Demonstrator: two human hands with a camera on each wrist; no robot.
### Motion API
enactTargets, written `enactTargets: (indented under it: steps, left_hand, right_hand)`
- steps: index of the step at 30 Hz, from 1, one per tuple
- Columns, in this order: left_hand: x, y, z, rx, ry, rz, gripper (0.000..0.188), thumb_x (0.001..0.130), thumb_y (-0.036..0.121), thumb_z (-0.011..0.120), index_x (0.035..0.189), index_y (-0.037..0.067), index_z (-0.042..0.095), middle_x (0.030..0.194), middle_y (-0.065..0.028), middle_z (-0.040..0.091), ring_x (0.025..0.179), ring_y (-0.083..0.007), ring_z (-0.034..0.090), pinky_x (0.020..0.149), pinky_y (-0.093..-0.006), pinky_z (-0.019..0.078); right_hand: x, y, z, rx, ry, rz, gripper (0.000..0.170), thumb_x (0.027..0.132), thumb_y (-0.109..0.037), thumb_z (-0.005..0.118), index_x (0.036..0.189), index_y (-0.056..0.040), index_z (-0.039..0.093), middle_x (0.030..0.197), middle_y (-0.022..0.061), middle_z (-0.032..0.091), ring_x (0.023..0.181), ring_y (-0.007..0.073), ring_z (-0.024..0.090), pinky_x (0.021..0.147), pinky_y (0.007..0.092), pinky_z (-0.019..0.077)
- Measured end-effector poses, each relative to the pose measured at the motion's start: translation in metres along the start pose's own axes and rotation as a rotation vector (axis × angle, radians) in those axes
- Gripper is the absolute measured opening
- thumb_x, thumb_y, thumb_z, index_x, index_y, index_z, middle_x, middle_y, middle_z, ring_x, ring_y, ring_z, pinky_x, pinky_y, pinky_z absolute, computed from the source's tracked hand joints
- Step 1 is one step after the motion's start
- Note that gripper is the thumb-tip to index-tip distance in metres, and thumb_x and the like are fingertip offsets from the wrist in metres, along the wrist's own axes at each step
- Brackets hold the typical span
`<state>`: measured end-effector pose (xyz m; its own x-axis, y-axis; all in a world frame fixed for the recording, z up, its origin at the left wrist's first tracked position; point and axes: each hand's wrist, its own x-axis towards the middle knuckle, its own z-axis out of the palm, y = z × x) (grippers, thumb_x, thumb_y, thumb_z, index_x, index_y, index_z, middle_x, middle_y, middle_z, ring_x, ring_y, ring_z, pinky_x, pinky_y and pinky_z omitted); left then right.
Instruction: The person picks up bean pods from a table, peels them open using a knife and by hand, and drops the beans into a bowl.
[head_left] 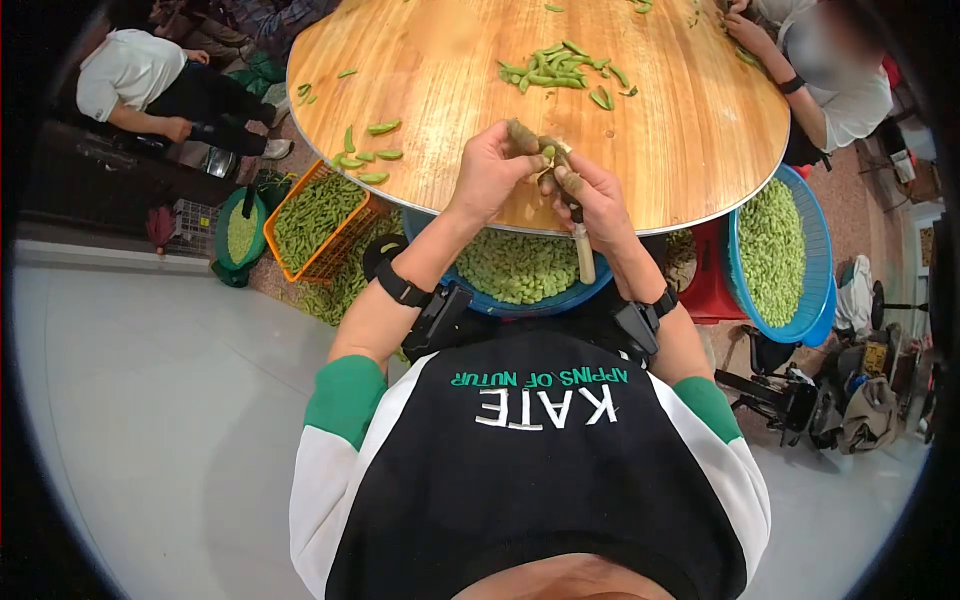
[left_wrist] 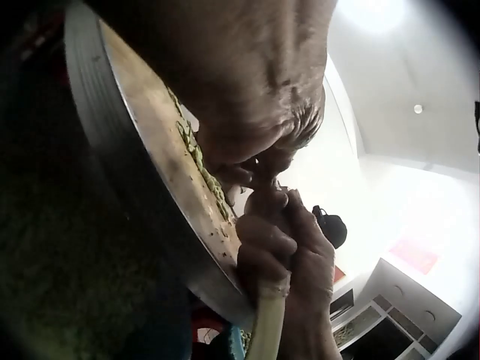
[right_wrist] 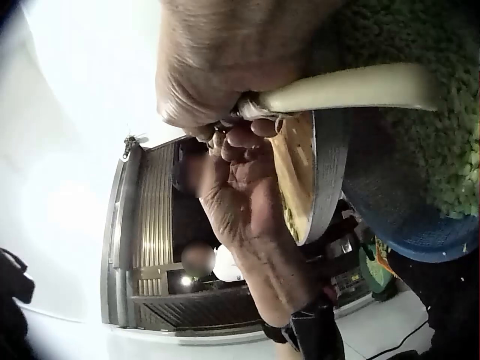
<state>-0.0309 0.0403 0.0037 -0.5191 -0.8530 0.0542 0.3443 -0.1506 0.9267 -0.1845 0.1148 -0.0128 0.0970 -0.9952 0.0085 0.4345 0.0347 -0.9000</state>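
A slim green pod point(head_left: 549, 153) is sitting between the person's hands, partly covered by fingers, over the near part of the round table point(head_left: 680, 135). The left hand point(head_left: 490, 172) is pinching it tightly; the right hand point(head_left: 600, 197) is curling firmly round a tool whose smooth, cream, gently bowed handle point(head_left: 585, 255) is jutting out below, its tip hiding among the fingers. Streaky wood grain is running across the tabletop, where plump loose pods point(head_left: 550, 70) are lying heaped beyond the hands. Underneath, pebbly shelled beans point(head_left: 515, 265) are filling a blue basin point(head_left: 578, 299).
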Motion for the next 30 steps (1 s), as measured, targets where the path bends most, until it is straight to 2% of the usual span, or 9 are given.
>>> enactTargets:
  steps: [2,5,9,12,15,20,22,24,30]
  left_hand:
    - [-0.001,0.005,0.005,0.102,0.075,0.044,0.016,0.078,-0.009,0.063,0.086,0.002,0.054,0.081,-0.0040,0.062,0.070,-0.0085,0.059,0.060,-0.0212,0.0471]
    - [0.002,0.002,0.001,0.221,0.071,0.082,0.016,0.078,-0.009,0.063,0.085,0.003,0.054,0.081,-0.0022,0.061,0.072,-0.0074,0.058,0.062,-0.0218,0.0477]
    - [0.002,0.003,0.005,0.224,0.071,0.105,0.016,0.078,-0.007,0.064,0.085,0.002,0.054,0.080,-0.0005,0.060,0.072,-0.0073,0.057,0.064,-0.0224,0.0482]
    - [0.000,-0.002,0.006,0.325,0.092,0.199,0.014,0.078,-0.007,0.063,0.084,0.001,0.054,0.078,-0.0003,0.059,0.073,-0.0072,0.057,0.065,-0.0229,0.0479]
    - [-0.002,-0.003,0.008,0.392,0.122,0.252,0.009,0.079,-0.007,0.056,0.082,0.001,0.055,0.075,-0.0016,0.059,0.071,-0.0070,0.056,0.064,-0.0232,0.0471]
    - [-0.008,0.011,0.010,0.637,0.127,0.345,0.007,0.075,-0.003,0.058,0.081,0.001,0.057,0.069,-0.0059,0.057,0.066,-0.0108,0.055,0.061,-0.0267,0.0460]
    - [-0.005,0.005,0.008,0.502,0.105,0.312,0.009,0.075,-0.005,0.058,0.082,0.001,0.057,0.073,-0.0020,0.058,0.071,-0.0081,0.053,0.064,-0.0241,0.0457]
    - [-0.003,0.002,0.004,0.578,0.120,0.268,0.009,0.076,-0.003,0.060,0.084,0.000,0.057,0.074,-0.0018,0.058,0.071,-0.0082,0.054,0.065,-0.0246,0.0461]
    - [-0.008,0.007,0.003,0.547,0.104,0.287,0.010,0.077,0.000,0.063,0.085,0.000,0.057,0.073,-0.0036,0.059,0.069,-0.0095,0.055,0.063,-0.0258,0.0457]
  right_hand:
    - [-0.003,-0.004,0.004,-0.006,0.032,0.010,0.032,0.096,-0.016,0.050,0.126,-0.0019,0.051,0.083,0.0031,0.061,0.052,0.0044,0.048,0.041,0.0186,0.0370]
    - [-0.004,-0.005,0.003,0.004,0.021,0.005,0.034,0.097,-0.016,0.049,0.127,-0.0019,0.050,0.082,0.0032,0.061,0.052,0.0046,0.047,0.041,0.0186,0.0369]
    - [-0.003,-0.003,0.001,0.032,0.021,-0.002,0.032,0.097,-0.018,0.049,0.126,-0.0019,0.050,0.082,0.0031,0.060,0.052,0.0046,0.047,0.042,0.0186,0.0369]
    - [-0.004,-0.002,0.000,0.033,0.009,0.005,0.031,0.097,-0.019,0.049,0.123,-0.0021,0.051,0.082,0.0028,0.060,0.052,0.0046,0.047,0.042,0.0186,0.0368]
    - [-0.005,-0.003,0.001,-0.018,0.031,0.037,0.029,0.097,-0.022,0.049,0.118,-0.0026,0.052,0.078,0.0020,0.059,0.052,0.0047,0.046,0.043,0.0190,0.0368]
    - [-0.005,-0.007,0.005,-0.067,0.078,0.027,0.025,0.097,-0.019,0.048,0.113,-0.0017,0.055,0.076,0.0025,0.060,0.051,0.0056,0.049,0.043,0.0199,0.0379]
    - [-0.006,-0.008,0.006,-0.052,0.093,0.059,0.029,0.097,-0.018,0.048,0.119,-0.0016,0.053,0.077,0.0027,0.060,0.051,0.0063,0.049,0.044,0.0197,0.0382]
    - [-0.008,-0.006,0.006,-0.037,0.046,0.022,0.031,0.097,-0.019,0.047,0.123,-0.0023,0.050,0.078,0.0039,0.059,0.051,0.0070,0.048,0.044,0.0205,0.0391]
    - [-0.009,-0.001,0.004,-0.028,0.033,0.029,0.023,0.097,-0.019,0.048,0.113,-0.0032,0.053,0.079,0.0053,0.060,0.052,0.0077,0.049,0.043,0.0214,0.0399]
